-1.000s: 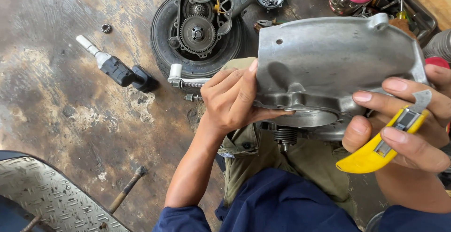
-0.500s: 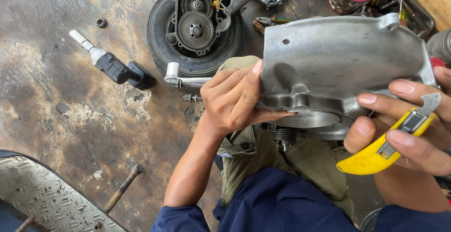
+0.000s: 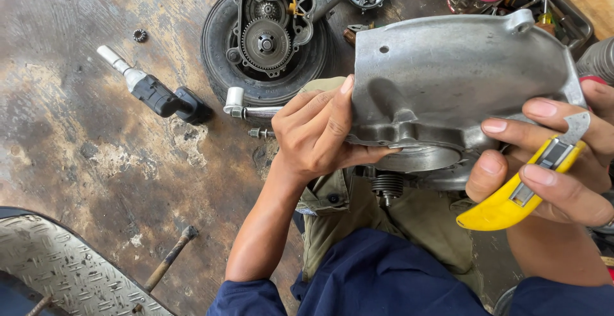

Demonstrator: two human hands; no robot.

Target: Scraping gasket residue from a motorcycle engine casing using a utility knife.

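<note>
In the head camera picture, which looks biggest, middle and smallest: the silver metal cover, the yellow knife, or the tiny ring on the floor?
1. Silver metal cover, though nearness to the camera enlarges it.
2. Yellow knife, in the right hand.
3. Tiny ring, farther away.

My two bare forearms, dark navy sleeves pushed up at each elbow, navy shirt front between them, olive-khaki work trousers over my knees, buttoned flap pocket on the trouser leg just beside my left hand [image 3: 316, 134], short trimmed nails
</note>
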